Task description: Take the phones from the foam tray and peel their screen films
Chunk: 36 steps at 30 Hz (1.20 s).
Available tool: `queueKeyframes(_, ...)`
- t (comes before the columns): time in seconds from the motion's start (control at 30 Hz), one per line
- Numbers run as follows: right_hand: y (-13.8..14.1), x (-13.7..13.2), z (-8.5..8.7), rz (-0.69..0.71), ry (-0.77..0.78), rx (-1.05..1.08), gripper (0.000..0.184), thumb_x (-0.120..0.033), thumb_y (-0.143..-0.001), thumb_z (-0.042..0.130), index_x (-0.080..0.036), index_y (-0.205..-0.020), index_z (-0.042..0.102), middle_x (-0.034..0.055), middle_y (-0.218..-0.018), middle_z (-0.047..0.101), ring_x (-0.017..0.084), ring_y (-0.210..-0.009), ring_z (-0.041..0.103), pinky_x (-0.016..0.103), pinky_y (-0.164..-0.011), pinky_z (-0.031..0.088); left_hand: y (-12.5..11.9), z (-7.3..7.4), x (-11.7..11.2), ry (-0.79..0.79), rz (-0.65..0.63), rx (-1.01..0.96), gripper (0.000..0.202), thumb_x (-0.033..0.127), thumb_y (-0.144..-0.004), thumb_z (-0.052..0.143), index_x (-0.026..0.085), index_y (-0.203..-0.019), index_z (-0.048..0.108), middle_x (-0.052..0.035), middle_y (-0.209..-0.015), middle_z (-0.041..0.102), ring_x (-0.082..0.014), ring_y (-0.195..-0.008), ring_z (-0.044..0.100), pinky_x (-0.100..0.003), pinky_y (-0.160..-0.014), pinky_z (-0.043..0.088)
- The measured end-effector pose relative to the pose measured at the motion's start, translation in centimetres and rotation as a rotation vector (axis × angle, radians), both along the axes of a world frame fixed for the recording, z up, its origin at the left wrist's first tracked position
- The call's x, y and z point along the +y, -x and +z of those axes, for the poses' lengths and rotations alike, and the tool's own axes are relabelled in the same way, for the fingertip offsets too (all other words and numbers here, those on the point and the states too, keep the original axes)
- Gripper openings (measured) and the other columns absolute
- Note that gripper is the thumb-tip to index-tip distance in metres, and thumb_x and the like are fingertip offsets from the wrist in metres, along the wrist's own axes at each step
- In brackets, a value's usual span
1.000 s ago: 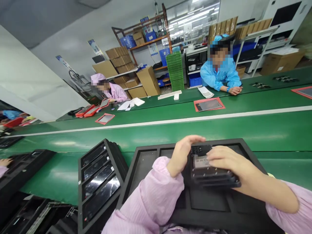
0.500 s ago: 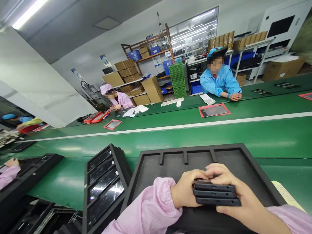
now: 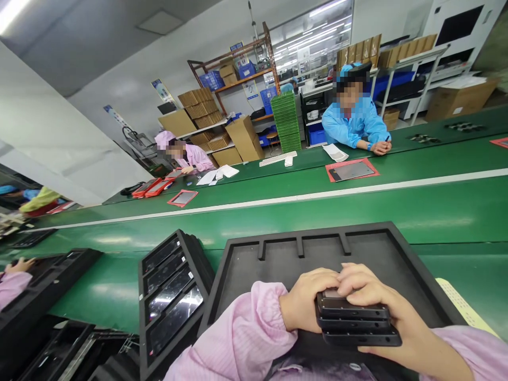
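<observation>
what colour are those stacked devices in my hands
The stacked devices look black from the side, best seen in the head view.

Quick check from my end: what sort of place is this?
Probably an electronics assembly workshop: a long green work surface runs past a co-worker in blue, a partitioned black tray holds glossy dark panels, and left hand and right hand hold stacked black device-like parts.

Two hands (image 3: 305,297) holding apparently three devices (image 3: 359,324); four panels (image 3: 174,320) in one tray (image 3: 142,323).
</observation>
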State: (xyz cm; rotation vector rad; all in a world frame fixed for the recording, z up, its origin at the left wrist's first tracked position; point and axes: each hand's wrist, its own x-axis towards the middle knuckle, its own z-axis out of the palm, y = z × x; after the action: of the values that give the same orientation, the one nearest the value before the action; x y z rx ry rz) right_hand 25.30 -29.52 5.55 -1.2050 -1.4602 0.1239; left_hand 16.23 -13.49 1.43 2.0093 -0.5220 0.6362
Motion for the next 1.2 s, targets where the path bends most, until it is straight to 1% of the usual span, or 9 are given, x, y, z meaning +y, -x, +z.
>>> queueKeyframes(0.1,0.0,-0.1,-0.3,-0.004,-0.004,-0.013,0.026,-0.046,-0.090,0.055,-0.025,-0.103,0.047,0.0020,-0.097,0.059,0.015,-0.102,0.054,0.028,-0.102,0.037,0.0,0.2,-0.2,-0.025,0.030,0.013,0.028,0.039,-0.079,0.057,0.015,-0.093,0.057,-0.0116,-0.093,0.068,-0.0190,-0.090,0.064,-0.030,-0.083,0.051)
queueKeyframes(0.2,-0.1,-0.1,-0.4,-0.001,-0.014,-0.023,0.026,-0.046,-0.090,0.054,-0.025,-0.103,0.046,0.0019,-0.096,0.058,0.015,-0.102,0.053,0.028,-0.100,0.038,0.0,0.6,-0.4,-0.032,0.025,0.011,0.024,0.035,-0.079,0.057,0.015,-0.091,0.057,-0.0114,-0.091,0.068,-0.0189,-0.090,0.064,-0.030,-0.084,0.051)
queueKeyframes(0.33,0.0,-0.2,-0.4,0.007,-0.009,-0.030,0.026,-0.045,-0.090,0.054,-0.025,-0.105,0.046,0.0014,-0.096,0.058,0.014,-0.100,0.054,0.030,-0.103,0.035,0.0,0.8,-0.5,-0.047,0.019,-0.017,0.022,0.034,-0.079,0.057,0.014,-0.089,0.058,-0.0114,-0.089,0.069,-0.0186,-0.089,0.065,-0.029,-0.084,0.051)
queueKeyframes(0.47,0.2,-0.5,-0.4,0.026,-0.010,-0.060,0.025,-0.042,-0.092,0.053,-0.024,-0.107,0.044,0.0020,-0.098,0.058,0.014,-0.101,0.055,0.032,-0.107,0.030,-0.1,1.0,-0.5,-0.085,0.015,-0.049,0.021,0.033,-0.084,0.051,0.014,-0.090,0.058,-0.0109,-0.089,0.069,-0.0180,-0.092,0.064,-0.028,-0.085,0.051)
queueKeyframes(0.57,0.4,-0.7,-0.4,0.031,-0.018,-0.070,0.024,-0.040,-0.092,0.053,-0.024,-0.107,0.044,0.0019,-0.097,0.058,0.014,-0.101,0.055,0.032,-0.106,0.031,-0.1,1.2,-0.6,-0.111,0.008,-0.079,0.019,0.031,-0.086,0.048,0.014,-0.089,0.058,-0.0105,-0.087,0.069,-0.0176,-0.092,0.065,-0.028,-0.085,0.051)
queueKeyframes(0.7,0.5,-0.7,-0.4,0.026,-0.022,-0.074,0.022,-0.041,-0.094,0.050,-0.024,-0.106,0.044,0.0018,-0.097,0.058,0.014,-0.101,0.054,0.031,-0.106,0.032,-0.2,1.5,-0.8,-0.108,-0.006,-0.107,0.016,0.028,-0.087,0.048,0.014,-0.085,0.056,-0.0105,-0.083,0.069,-0.0173,-0.089,0.065,-0.028,-0.086,0.051)
queueKeyframes(0.87,0.5,-0.8,-0.5,0.012,-0.024,-0.093,0.019,-0.039,-0.095,0.048,-0.023,-0.105,0.043,0.0021,-0.095,0.059,0.014,-0.101,0.055,0.032,-0.105,0.033,-0.3,1.7,-0.9,-0.113,-0.020,-0.151,0.017,0.030,-0.085,0.049,0.014,-0.087,0.056,-0.0113,-0.082,0.069,-0.0177,-0.086,0.066,-0.028,-0.086,0.052)
queueKeyframes(1.0,0.5,-0.8,-0.4,0.002,-0.015,-0.105,0.018,-0.039,-0.095,0.047,-0.023,-0.103,0.044,0.0020,-0.092,0.059,0.014,-0.100,0.055,0.032,-0.105,0.033,-0.3,1.7,-0.9,-0.121,-0.029,-0.168,0.016,0.029,-0.085,0.049,0.015,-0.088,0.055,-0.0101,-0.080,0.069,-0.0167,-0.084,0.066,-0.028,-0.085,0.052)
queueKeyframes(1.2,0.5,-0.8,-0.3,-0.003,-0.013,-0.124,0.014,-0.036,-0.096,0.047,-0.023,-0.101,0.043,0.0015,-0.093,0.059,0.013,-0.099,0.055,0.032,-0.105,0.032,-0.2,1.8,-0.8,-0.134,-0.039,-0.115,0.015,0.028,-0.084,0.050,0.015,-0.090,0.055,-0.0096,-0.085,0.069,-0.0163,-0.089,0.065,-0.028,-0.087,0.051)
